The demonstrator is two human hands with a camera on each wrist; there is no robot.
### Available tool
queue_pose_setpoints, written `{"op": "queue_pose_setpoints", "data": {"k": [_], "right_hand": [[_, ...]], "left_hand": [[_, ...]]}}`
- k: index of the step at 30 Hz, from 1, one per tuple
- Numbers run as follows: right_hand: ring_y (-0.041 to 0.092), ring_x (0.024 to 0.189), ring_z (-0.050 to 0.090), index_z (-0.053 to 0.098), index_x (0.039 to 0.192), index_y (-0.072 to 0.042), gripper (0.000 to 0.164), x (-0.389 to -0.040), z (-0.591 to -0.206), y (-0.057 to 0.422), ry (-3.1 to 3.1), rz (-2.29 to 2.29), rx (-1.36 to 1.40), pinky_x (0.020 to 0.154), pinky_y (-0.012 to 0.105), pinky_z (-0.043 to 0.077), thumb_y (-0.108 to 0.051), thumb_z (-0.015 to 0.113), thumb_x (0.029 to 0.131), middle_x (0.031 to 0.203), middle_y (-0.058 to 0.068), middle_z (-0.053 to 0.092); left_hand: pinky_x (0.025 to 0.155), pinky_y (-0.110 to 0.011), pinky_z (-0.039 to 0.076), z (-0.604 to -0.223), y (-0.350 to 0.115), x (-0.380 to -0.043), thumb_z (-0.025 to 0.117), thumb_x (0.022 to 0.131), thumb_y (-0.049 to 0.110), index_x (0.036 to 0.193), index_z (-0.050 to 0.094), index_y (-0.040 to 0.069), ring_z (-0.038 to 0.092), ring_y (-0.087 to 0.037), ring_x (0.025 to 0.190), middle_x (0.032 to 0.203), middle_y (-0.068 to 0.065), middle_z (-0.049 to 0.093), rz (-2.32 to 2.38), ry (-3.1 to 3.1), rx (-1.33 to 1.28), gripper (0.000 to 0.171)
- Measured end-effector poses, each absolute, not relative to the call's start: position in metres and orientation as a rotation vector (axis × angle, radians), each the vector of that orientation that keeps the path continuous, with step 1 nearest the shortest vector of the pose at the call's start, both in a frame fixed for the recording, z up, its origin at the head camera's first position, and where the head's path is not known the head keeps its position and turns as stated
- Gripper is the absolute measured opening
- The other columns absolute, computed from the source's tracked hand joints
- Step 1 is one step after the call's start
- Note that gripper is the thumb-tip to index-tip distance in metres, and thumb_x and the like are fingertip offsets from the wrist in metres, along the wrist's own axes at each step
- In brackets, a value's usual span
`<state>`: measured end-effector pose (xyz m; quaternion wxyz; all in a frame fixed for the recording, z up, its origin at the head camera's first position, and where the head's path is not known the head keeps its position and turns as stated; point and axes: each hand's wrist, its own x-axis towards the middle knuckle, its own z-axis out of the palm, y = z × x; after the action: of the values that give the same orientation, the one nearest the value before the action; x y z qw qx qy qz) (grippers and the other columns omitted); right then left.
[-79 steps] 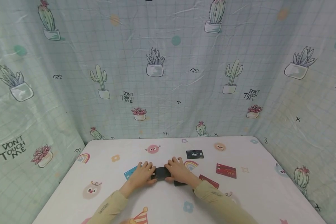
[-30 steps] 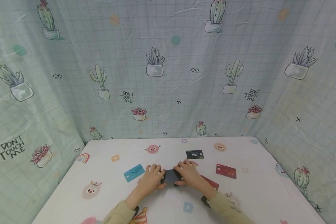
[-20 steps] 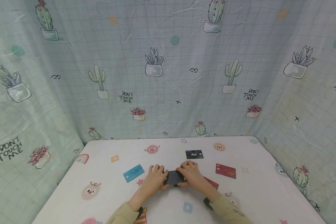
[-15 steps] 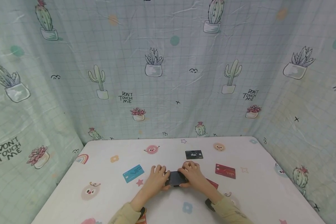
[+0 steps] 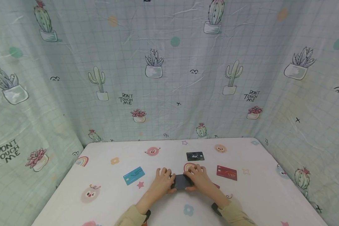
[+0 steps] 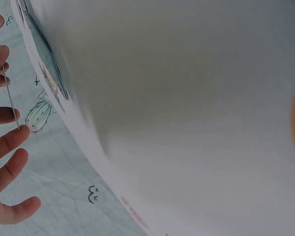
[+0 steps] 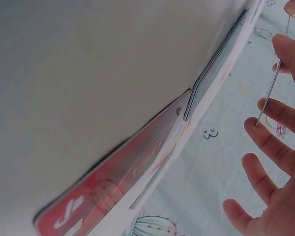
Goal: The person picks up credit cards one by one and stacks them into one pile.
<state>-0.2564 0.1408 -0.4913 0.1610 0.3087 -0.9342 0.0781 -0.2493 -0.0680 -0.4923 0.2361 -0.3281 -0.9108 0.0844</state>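
Observation:
A black card (image 5: 181, 182) is held by both hands near the middle of the white table. My left hand (image 5: 161, 182) pinches its left end between thumb and fingertips; my right hand (image 5: 200, 180) pinches the right end the same way. Both wrist views show the card edge-on as a thin line, the left wrist view with the left fingers (image 6: 10, 140) along it, raised over the tabletop. Below it on the table lie dark cards (image 7: 214, 64) that seem to overlap, seen in the right wrist view; in the head view the held card hides them.
A blue VIP card (image 5: 134, 175) lies left of the hands. Behind them is a black Vip card (image 5: 195, 156), with a red VIP card (image 5: 227, 173) to the right. Another red card (image 7: 113, 177) lies mostly behind my right forearm in the head view. Cactus-print cloth surrounds the table.
Both hands have shifted right and slightly nearer with the black card between them. The blue card, partly covered before, now shows whole. The dark card under my right hand has gone from view.

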Motion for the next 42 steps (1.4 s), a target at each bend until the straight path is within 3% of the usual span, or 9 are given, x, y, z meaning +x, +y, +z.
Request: {"op": "queue_pose_setpoints", "data": {"k": [23, 42], "right_hand": [[0.017, 0.09, 0.036, 0.056, 0.114, -0.021, 0.056, -0.26, -0.495, 0.158, -2.706, 0.275, 0.837, 0.082, 0.049, 0.033, -0.047, 0.071, 0.067, 0.103, -0.002, 0.051], [0.017, 0.091, 0.037, 0.055, 0.117, -0.016, 0.055, -0.261, -0.493, 0.17, -2.723, 0.269, 0.915, 0.081, 0.048, 0.033, -0.039, 0.071, 0.069, 0.108, -0.001, 0.055]], "left_hand": [[0.089, -0.048, 0.037, -0.492, -0.061, -0.25, 0.065, 0.071, 0.052, 0.116, 0.056, 0.016, 0.045, -0.019, 0.098, 0.101, -0.002, 0.053, 0.229, -2.513, -0.937, 0.059], [0.086, -0.05, 0.039, -0.498, -0.062, -0.26, 0.065, 0.071, 0.053, 0.112, 0.058, 0.02, 0.047, -0.02, 0.095, 0.1, 0.001, 0.057, 0.235, -2.455, -0.96, 0.053]]}}
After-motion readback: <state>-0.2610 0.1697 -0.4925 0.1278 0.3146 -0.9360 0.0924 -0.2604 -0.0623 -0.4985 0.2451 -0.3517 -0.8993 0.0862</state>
